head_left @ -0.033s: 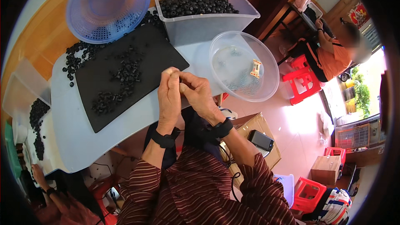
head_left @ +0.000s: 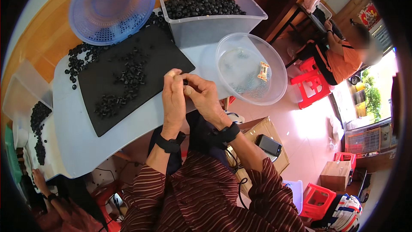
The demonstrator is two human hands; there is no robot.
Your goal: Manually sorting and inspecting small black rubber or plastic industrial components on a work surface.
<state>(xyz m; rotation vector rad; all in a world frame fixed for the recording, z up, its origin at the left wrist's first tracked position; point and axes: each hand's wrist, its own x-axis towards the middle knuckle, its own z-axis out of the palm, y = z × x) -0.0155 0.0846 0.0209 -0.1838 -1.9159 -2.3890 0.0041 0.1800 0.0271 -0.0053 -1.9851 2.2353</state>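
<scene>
Both hands are coming together here, fingertips touching, just off the near edge of the pale tabletop [head_left: 77, 146]! The right hand [head_left: 201, 96] is pinching a small black piece [head_left: 185, 82] between thumb and fingers, and that piece is sitting right between the two hands. The left hand [head_left: 173, 99] is standing upright against it, fingers bunched, though whether it is gripping anything itself I cannot tell. Just to the left, a dark mat [head_left: 165, 58] is carrying a loose strip of short black pieces [head_left: 131, 73]. Behind it, a blue perforated basket [head_left: 112, 0] is resting beside scattered black rings [head_left: 79, 58], and a clear tub [head_left: 214, 30] is holding a heap of black beads [head_left: 201, 5]. Over on the right, a clear round bowl [head_left: 277, 51] is holding a small wrapped packet [head_left: 263, 71]
</scene>
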